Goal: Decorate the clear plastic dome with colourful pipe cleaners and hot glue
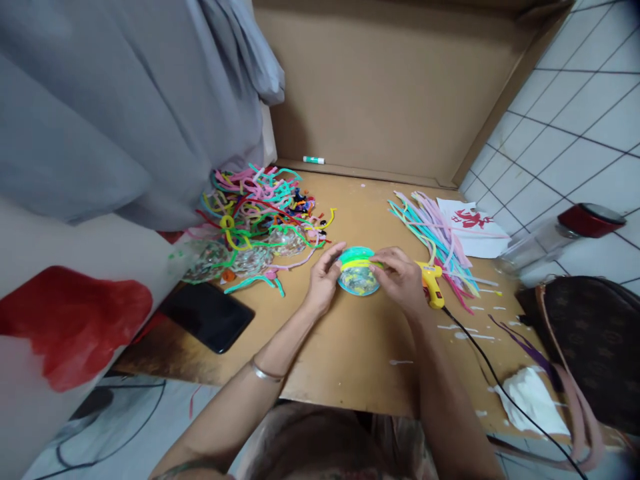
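A round, shiny piece (pixel 361 283), clear and patterned below with a turquoise upper part, sits between my hands over the table. Across its middle runs a yellow pipe cleaner (pixel 354 265). My left hand (pixel 323 277) grips the round piece by its left edge, thumb toward the yellow strip. On the other side, my right hand (pixel 400 275) pinches the pipe cleaner near its right end. Just beyond that hand lies a yellow glue gun (pixel 433 285), partly hidden by it, its black cord trailing to the lower right.
Tangled pipe cleaners (pixel 260 193) and several clear domes (pixel 286 241) lie at left, near a black phone (pixel 213 315). Straight pipe cleaners (pixel 435 230), a printed sheet (pixel 475 227), a bottle (pixel 540 247), a tissue (pixel 533 400) and a brown bag (pixel 585 347) are at right.
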Demonstrator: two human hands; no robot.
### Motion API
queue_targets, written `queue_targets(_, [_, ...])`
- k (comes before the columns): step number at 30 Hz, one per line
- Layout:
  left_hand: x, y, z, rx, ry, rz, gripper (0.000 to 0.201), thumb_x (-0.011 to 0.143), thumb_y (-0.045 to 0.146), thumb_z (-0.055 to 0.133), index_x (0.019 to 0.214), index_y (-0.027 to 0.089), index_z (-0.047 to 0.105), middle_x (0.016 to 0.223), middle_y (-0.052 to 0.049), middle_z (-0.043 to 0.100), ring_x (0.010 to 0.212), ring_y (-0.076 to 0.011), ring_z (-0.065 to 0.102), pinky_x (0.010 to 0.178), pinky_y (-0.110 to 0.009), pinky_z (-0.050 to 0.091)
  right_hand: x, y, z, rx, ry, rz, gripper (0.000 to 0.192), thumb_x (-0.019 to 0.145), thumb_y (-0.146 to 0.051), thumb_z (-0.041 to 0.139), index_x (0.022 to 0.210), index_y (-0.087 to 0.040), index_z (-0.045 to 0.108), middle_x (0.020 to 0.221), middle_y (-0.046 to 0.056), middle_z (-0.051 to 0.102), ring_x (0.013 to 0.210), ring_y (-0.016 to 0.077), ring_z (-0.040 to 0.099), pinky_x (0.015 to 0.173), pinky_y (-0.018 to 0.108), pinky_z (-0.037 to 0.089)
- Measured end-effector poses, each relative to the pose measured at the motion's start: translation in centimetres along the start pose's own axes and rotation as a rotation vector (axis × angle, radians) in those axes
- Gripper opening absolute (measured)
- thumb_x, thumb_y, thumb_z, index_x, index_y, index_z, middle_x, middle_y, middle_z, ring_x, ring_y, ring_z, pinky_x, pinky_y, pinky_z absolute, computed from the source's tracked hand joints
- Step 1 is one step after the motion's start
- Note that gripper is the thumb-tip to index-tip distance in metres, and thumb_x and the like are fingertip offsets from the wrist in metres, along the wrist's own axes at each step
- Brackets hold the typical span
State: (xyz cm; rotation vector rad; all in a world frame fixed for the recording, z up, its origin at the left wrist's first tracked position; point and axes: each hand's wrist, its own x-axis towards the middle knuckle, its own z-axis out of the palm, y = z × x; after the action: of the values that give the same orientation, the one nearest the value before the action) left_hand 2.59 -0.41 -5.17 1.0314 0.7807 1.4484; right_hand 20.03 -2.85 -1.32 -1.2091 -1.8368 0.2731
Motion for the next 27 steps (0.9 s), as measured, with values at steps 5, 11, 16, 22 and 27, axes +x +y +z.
queue_targets(5, [-0.2, -0.1, 0.3, -0.016, -0.013, -0.018, 0.034, 0.077, 0.036, 0.068, 0.108, 0.020, 0.072, 0.127, -0.009, 0.066, 0.125, -0.0270, 0.055, 0.110, -0.041, 0.037, 0.1, -0.7, -0.3, -0.167, -0.034, -0.052, 0.019, 0.094, -0.028, 0.049, 0.091, -0.024, 0.068, 0.091, 0.007, 0.067, 0.085, 0.0210, 0.063, 0.075, 0.036, 0.049])
queue_targets(11, [-0.2, -0.1, 0.3, -0.005, -0.029, 0.010, 0.028, 0.078, 0.035, 0.069, 0.102, 0.022, 0.075, 0.126, -0.008, 0.067, 0.127, -0.0273, 0.053, 0.113, -0.042, 0.034, 0.2, -0.8, 0.0, -0.275, -0.017, -0.097, 0.024, 0.097, -0.028, 0.042, 0.087, -0.023, 0.064, 0.084, 0.006, 0.064, 0.080, 0.0205, 0.060, 0.070, 0.033, 0.044])
queue_targets(16, [-0.1, -0.2, 0.2, 0.031, -0.073, 0.076, 0.021, 0.080, 0.030, 0.065, 0.095, 0.024, 0.078, 0.128, -0.008, 0.065, 0.125, -0.0261, 0.054, 0.110, -0.043, 0.036, 0.1, -0.5, 0.5, -0.329, -0.003, -0.104, 0.025, 0.098, -0.027, 0.039, 0.088, -0.022, 0.061, 0.085, 0.006, 0.063, 0.080, 0.0207, 0.058, 0.071, 0.033, 0.043])
queue_targets(22, [-0.3, -0.1, 0.0, 0.107, -0.124, 0.116, 0.019, 0.082, 0.030, 0.061, 0.080, 0.025, 0.079, 0.131, -0.007, 0.061, 0.123, -0.0262, 0.054, 0.108, -0.043, 0.040, 0.1, -0.5, 0.5, -0.333, 0.021, -0.116, 0.023, 0.099, -0.026, 0.039, 0.087, -0.023, 0.059, 0.084, 0.005, 0.061, 0.080, 0.0204, 0.057, 0.070, 0.032, 0.042])
queue_targets(27, [-0.4, -0.1, -0.3, 0.210, -0.176, 0.177, 0.030, 0.088, 0.045, 0.057, 0.084, 0.027, 0.080, 0.131, -0.007, 0.060, 0.123, -0.0262, 0.053, 0.109, -0.042, 0.039, 0.1, -0.6, 0.8, -0.332, 0.046, -0.108, 0.024, 0.098, -0.026, 0.041, 0.084, -0.022, 0.060, 0.082, 0.006, 0.061, 0.078, 0.0208, 0.057, 0.069, 0.032, 0.041])
